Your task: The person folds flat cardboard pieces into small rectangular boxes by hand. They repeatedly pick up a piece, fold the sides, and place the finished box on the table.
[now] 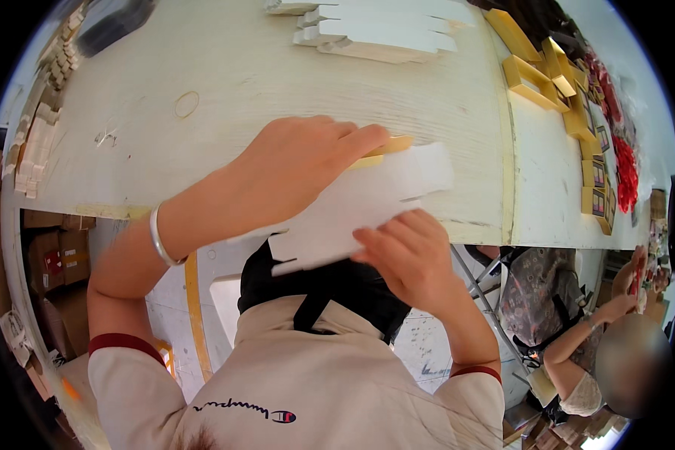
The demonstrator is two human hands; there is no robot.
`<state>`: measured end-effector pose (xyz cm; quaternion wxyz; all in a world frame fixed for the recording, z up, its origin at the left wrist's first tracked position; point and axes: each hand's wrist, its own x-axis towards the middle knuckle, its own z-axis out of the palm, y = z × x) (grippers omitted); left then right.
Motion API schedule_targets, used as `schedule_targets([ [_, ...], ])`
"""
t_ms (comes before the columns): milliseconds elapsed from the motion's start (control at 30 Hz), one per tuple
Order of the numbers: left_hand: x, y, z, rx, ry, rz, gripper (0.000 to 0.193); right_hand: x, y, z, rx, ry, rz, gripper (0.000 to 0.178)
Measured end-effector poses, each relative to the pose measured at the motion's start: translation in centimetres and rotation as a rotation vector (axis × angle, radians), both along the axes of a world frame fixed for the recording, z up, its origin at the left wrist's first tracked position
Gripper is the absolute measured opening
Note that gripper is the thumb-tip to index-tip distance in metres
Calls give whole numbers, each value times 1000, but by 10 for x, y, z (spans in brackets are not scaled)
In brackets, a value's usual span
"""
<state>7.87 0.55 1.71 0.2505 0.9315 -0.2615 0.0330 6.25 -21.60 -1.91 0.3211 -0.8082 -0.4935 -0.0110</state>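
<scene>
A flat white carton blank with notched tabs is held at a slant over the table's near edge. My right hand grips its near side, with the thumb and fingers pinching the edge. My left hand, a silver bangle on its wrist, bends over the far side of the blank. Beneath its fingers a gold cardboard piece shows along the blank's far edge. The left fingers are curled around this piece, though their tips are mostly hidden.
A stack of white flat cartons lies at the table's far side. Gold open boxes line the right side, near red material. White pieces are piled at the left edge. A rubber band lies on the table. Another person sits at right.
</scene>
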Motion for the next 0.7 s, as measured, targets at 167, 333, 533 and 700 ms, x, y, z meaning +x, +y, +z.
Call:
schedule_targets([
  [167, 8, 3, -6, 1, 10, -30, 34, 23, 24, -9, 101, -367, -3, 23],
  [333, 9, 3, -9, 53, -117, -41, 31, 10, 15, -12, 21, -373, 61, 26],
  [533, -43, -3, 7, 76, -272, -48, 21, -1, 18, -8, 13, -353, -12, 25],
  [700, -79, 11, -21, 115, -223, 65, 33, -5, 20, -4, -12, -269, -28, 26],
])
